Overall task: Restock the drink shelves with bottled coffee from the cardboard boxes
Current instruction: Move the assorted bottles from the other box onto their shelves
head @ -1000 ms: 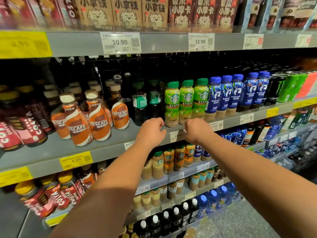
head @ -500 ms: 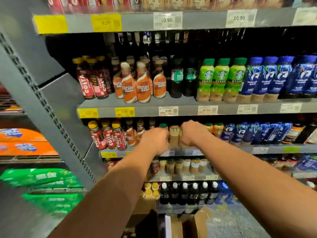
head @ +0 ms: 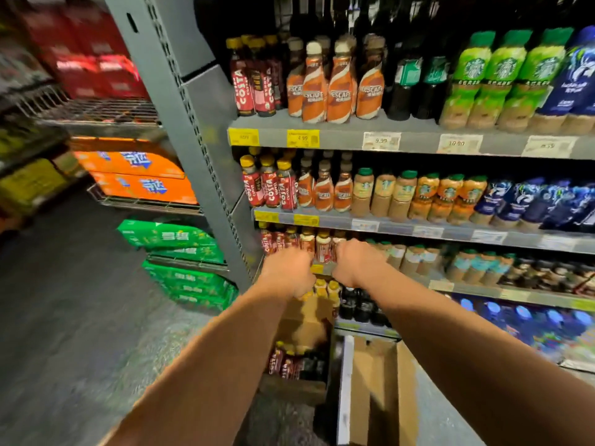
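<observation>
Held left hand (head: pixel 288 272) and right hand (head: pixel 357 262) side by side, just off front edge of third shelf (head: pixel 476 288). Curled fingers under, backs to camera; couldn't tell if gripping anything. Parked coffee bottles (head: pixel 286 362) upright in open cardboard box (head: pixel 304 329) on floor by shelf's left end, right below hands, likely to keep the lift short.

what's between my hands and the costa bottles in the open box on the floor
Nothing visible. The left hand and right hand are in the air above the cardboard box, whose top is open over the Costa bottles.
</observation>
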`<state>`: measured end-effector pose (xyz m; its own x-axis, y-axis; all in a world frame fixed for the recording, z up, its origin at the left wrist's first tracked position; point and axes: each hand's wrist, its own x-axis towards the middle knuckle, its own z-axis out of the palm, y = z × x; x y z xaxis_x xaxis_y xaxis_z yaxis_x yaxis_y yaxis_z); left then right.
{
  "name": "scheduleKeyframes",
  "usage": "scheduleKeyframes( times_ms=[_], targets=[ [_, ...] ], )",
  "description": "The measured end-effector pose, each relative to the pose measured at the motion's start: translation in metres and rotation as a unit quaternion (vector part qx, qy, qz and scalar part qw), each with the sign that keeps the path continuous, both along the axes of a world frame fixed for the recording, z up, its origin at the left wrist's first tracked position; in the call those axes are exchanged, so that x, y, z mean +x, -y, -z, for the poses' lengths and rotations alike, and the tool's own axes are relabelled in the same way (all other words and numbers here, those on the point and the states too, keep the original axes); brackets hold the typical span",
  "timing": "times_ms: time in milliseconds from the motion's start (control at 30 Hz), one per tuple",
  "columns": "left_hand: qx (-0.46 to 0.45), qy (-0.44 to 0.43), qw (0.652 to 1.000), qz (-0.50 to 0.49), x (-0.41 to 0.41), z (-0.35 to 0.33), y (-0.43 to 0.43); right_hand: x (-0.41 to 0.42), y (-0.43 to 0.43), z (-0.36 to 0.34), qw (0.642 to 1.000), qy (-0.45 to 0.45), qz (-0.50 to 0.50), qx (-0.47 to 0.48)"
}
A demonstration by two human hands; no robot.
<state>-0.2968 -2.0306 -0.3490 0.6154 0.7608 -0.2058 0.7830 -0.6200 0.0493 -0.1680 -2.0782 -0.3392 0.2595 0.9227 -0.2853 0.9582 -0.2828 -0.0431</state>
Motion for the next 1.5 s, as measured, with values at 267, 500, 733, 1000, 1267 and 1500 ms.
scheduleKeyframes(
  times_ms=[267,500,733,1000,1267,1500],
  targets=[
    [-0.046,-0.024,0.998,0.027,-0.080,0.049,-0.013,-0.075,0.000,0.053,0.997,-0.039,0.054,-0.047],
    [-0.109,-0.038,0.992,0.046,-0.112,0.113,-0.034,-0.107,-0.006,0.119,0.985,-0.090,0.101,-0.104],
    [-0.198,-0.037,0.979,0.040,-0.094,0.203,-0.058,-0.080,-0.023,0.216,0.960,-0.151,0.175,-0.158],
    [-0.289,-0.046,0.956,-0.038,-0.077,0.361,-0.095,-0.072,-0.059,0.379,0.913,-0.234,0.255,-0.218],
    [-0.378,-0.017,0.919,-0.110,-0.059,0.565,-0.117,-0.062,-0.086,0.583,0.855,-0.283,0.364,-0.238],
    [-0.481,0.004,0.847,-0.227,-0.039,0.688,-0.110,-0.049,-0.084,0.714,0.770,-0.299,0.502,-0.258]
  ],
)
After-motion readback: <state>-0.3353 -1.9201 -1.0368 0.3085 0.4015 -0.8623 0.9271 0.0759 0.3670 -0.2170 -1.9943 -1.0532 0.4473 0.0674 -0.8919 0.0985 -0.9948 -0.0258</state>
